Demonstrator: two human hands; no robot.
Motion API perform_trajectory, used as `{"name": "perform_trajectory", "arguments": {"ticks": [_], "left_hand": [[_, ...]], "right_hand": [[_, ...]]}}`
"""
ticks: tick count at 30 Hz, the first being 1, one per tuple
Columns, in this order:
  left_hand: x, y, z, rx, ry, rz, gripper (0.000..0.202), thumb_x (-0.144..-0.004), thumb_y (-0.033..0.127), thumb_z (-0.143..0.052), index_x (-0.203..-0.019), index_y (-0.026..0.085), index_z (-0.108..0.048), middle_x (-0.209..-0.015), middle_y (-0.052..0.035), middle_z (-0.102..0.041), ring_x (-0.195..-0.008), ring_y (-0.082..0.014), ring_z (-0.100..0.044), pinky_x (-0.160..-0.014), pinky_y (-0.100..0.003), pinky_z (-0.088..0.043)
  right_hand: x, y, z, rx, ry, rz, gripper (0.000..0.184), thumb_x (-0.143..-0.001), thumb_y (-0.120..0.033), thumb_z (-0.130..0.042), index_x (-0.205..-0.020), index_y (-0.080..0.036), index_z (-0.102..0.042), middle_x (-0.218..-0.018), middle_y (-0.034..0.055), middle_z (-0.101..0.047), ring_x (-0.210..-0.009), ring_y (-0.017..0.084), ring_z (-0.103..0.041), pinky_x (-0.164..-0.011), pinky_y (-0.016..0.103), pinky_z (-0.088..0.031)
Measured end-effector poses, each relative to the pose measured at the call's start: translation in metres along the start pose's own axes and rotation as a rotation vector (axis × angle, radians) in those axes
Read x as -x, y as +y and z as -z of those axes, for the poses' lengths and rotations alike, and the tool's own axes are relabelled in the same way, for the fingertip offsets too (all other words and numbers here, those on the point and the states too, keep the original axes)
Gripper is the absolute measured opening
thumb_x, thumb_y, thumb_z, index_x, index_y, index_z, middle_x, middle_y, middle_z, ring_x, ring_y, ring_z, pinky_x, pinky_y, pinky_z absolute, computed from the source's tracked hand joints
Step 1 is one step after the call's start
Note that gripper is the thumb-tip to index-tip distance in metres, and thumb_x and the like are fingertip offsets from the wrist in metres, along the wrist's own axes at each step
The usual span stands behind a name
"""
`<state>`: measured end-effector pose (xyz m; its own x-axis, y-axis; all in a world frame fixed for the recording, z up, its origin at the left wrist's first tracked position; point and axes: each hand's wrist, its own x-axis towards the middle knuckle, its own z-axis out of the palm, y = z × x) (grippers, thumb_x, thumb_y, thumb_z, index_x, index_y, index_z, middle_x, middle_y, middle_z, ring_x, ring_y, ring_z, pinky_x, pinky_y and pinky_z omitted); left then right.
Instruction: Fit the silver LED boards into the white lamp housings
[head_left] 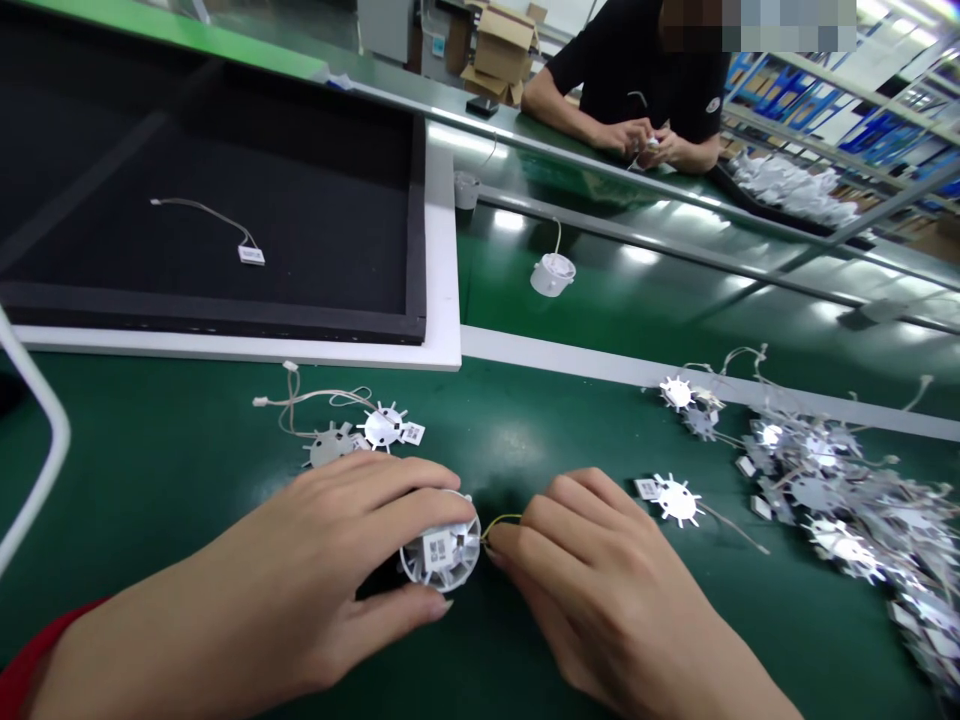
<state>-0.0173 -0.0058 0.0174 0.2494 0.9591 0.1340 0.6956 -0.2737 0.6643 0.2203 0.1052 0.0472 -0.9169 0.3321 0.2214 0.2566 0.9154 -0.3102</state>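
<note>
My left hand (360, 560) grips a round white plastic housing (469, 565) between thumb and fingers, low in the middle of the view. Inside the housing sits a spoked metal disc with a square white label (441, 548) bearing a printed code. A thin yellowish wire (501, 520) leaves the housing's right side. My right hand (592, 580) is closed, pinching that wire close to the housing; its fingertips are partly hidden. Just beyond my left hand, two spoked metal discs (383, 426) with cables lie on the green tabletop.
A heap of spoked discs (817, 490) with cables spreads at the right, one single disc (677, 500) nearer. A black tray (300, 230) holds a labelled cabled piece (251, 255). Another white housing (553, 274) is on the green belt. Across it, a person (637, 90) handles a small white part.
</note>
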Motion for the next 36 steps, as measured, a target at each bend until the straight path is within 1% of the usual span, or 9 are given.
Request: {"name": "perform_trajectory", "arguments": {"ticks": [3, 7, 11, 16, 20, 24, 28, 33, 36], "left_hand": [[-0.002, 0.000, 0.001, 0.028, -0.001, 0.018, 0.055, -0.097, 0.022, -0.071, -0.144, 0.045, -0.055, -0.145, 0.0083, -0.070, -0.130, -0.0221, -0.071, -0.108, -0.034, -0.061], [-0.005, 0.003, 0.007, 0.131, -0.017, 0.105, 0.044, -0.097, 0.031, -0.074, -0.138, 0.043, -0.062, -0.138, 0.0070, -0.075, -0.122, -0.0211, -0.076, -0.096, -0.025, -0.066], [-0.003, 0.005, 0.009, 0.171, -0.010, 0.166, 0.041, -0.095, 0.041, -0.077, -0.135, 0.042, -0.066, -0.127, 0.0053, -0.079, -0.112, -0.0237, -0.080, -0.088, -0.027, -0.068], [-0.003, 0.005, 0.009, 0.165, 0.013, 0.183, 0.046, -0.095, 0.053, -0.078, -0.138, 0.049, -0.063, -0.125, 0.0087, -0.080, -0.109, -0.0230, -0.081, -0.091, -0.028, -0.069], [-0.004, 0.007, 0.015, 0.310, -0.041, 0.293, 0.043, -0.089, 0.047, -0.081, -0.130, 0.042, -0.070, -0.123, 0.0049, -0.081, -0.112, -0.0257, -0.080, -0.079, -0.024, -0.069], [-0.001, 0.011, 0.019, 0.525, -0.071, 0.442, 0.048, -0.080, 0.039, -0.082, -0.125, 0.042, -0.069, -0.119, 0.0066, -0.081, -0.114, -0.0242, -0.079, -0.085, -0.024, -0.069], [0.000, 0.013, 0.020, 0.703, -0.103, 0.467, 0.043, -0.081, 0.040, -0.083, -0.122, 0.042, -0.069, -0.108, 0.0074, -0.081, -0.097, -0.0196, -0.082, -0.080, -0.020, -0.067], [-0.005, 0.018, 0.024, 0.762, -0.075, 0.537, 0.042, -0.082, 0.044, -0.085, -0.121, 0.043, -0.069, -0.109, 0.0071, -0.079, -0.099, -0.0178, -0.079, -0.086, -0.019, -0.065], [-0.009, 0.024, 0.025, 0.733, -0.107, 0.642, 0.040, -0.079, 0.050, -0.085, -0.116, 0.042, -0.072, -0.110, 0.0051, -0.078, -0.103, -0.0218, -0.078, -0.072, -0.019, -0.065]], "right_hand": [[0.000, -0.001, 0.001, -0.019, 0.032, -0.025, 0.024, -0.103, -0.003, -0.056, -0.095, -0.016, -0.074, -0.083, 0.0017, -0.064, -0.073, 0.018, -0.047, -0.069, 0.035, -0.037], [-0.002, -0.003, 0.002, -0.124, 0.097, -0.031, 0.013, -0.105, -0.006, -0.061, -0.106, -0.015, -0.070, -0.104, 0.0035, -0.076, -0.088, 0.017, -0.061, -0.081, 0.033, -0.046], [-0.003, -0.004, 0.002, -0.256, 0.098, -0.055, 0.017, -0.106, -0.003, -0.058, -0.106, -0.018, -0.067, -0.095, -0.0018, -0.076, -0.077, 0.013, -0.060, -0.076, 0.030, -0.046], [-0.002, -0.006, 0.000, -0.284, 0.105, -0.106, 0.018, -0.105, -0.004, -0.055, -0.100, -0.018, -0.064, -0.091, -0.0013, -0.074, -0.077, 0.013, -0.060, -0.071, 0.029, -0.046], [-0.001, -0.010, -0.006, -0.199, 0.170, -0.062, 0.025, -0.099, 0.003, -0.049, -0.101, -0.020, -0.058, -0.085, -0.0031, -0.069, -0.069, 0.012, -0.053, -0.065, 0.029, -0.039], [0.001, -0.016, -0.006, -0.063, 0.182, -0.018, 0.029, -0.100, 0.004, -0.044, -0.107, -0.022, -0.052, -0.074, -0.0043, -0.059, -0.063, 0.014, -0.043, -0.063, 0.032, -0.032], [0.003, -0.017, -0.001, -0.055, 0.173, 0.004, 0.027, -0.105, 0.001, -0.038, -0.106, -0.024, -0.048, -0.075, -0.0044, -0.060, -0.061, 0.013, -0.044, -0.062, 0.033, -0.032], [0.001, -0.013, -0.004, -0.156, 0.246, -0.012, 0.032, -0.106, 0.000, -0.047, -0.131, -0.019, -0.057, -0.076, -0.0020, -0.065, -0.061, 0.014, -0.049, -0.059, 0.031, -0.038], [0.001, -0.013, -0.009, -0.141, 0.349, 0.018, 0.028, -0.103, 0.004, -0.050, -0.120, -0.012, -0.064, -0.084, 0.0033, -0.072, -0.067, 0.015, -0.057, -0.063, 0.032, -0.042]]}}
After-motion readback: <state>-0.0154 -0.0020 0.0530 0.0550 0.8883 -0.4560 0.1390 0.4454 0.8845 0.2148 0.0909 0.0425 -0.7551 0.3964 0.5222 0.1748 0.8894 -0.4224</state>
